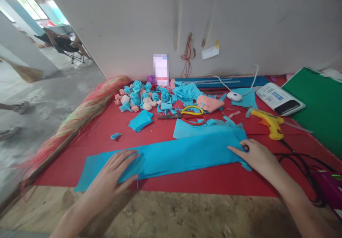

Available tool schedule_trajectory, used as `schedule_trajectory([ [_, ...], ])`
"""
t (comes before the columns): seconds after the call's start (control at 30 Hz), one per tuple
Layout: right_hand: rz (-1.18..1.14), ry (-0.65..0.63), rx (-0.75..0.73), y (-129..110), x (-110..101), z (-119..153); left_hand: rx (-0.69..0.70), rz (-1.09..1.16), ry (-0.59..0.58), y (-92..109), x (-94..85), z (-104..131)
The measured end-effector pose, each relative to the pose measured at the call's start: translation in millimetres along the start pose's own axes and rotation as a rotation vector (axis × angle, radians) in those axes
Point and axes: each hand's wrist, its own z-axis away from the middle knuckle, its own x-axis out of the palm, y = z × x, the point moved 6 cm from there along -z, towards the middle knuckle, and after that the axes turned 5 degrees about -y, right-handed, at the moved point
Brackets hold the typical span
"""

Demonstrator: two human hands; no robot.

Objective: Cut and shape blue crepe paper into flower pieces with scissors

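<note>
A long strip of blue crepe paper [181, 156] lies slantwise across the red board in front of me. Over its left part rests my left hand [117, 168], fingers stretched out and thumb apart. My right hand [249, 154] grips the strip's right end, with one digit extended on top and the others curled at the edge. Just beyond the strip lie a lighter blue sheet [187, 128] and a pair of scissors [177, 116] with a yellow and a red handle. A small stack of blue paper pieces [141, 120] sits left of the scissors.
Paper roses [135, 98] and scraps crowd the back. On the right are a yellow glue gun [269, 120] with a black cord, a white device [280, 99] and a green board [317, 106]. A straw-like bundle [82, 113] borders the left. A phone [160, 69] leans against the wall.
</note>
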Motion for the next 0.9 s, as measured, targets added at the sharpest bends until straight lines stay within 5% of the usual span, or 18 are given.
schedule_trajectory([
  [0.17,-0.078,-0.026,0.018,-5,0,1,0.004,-0.109,-0.046,-2,26.2,10],
  [0.5,-0.504,-0.003,-0.018,-30,0,2,-0.019,-0.094,0.108,-52,14.8,-11],
  [0.73,-0.931,-0.061,0.058,-23,-21,25,-0.064,-0.103,0.233,-27,-23.0,-15],
  [0.9,-0.912,-0.121,0.151,4,-13,49,0.076,-0.053,0.105,8,-38.1,-10],
])
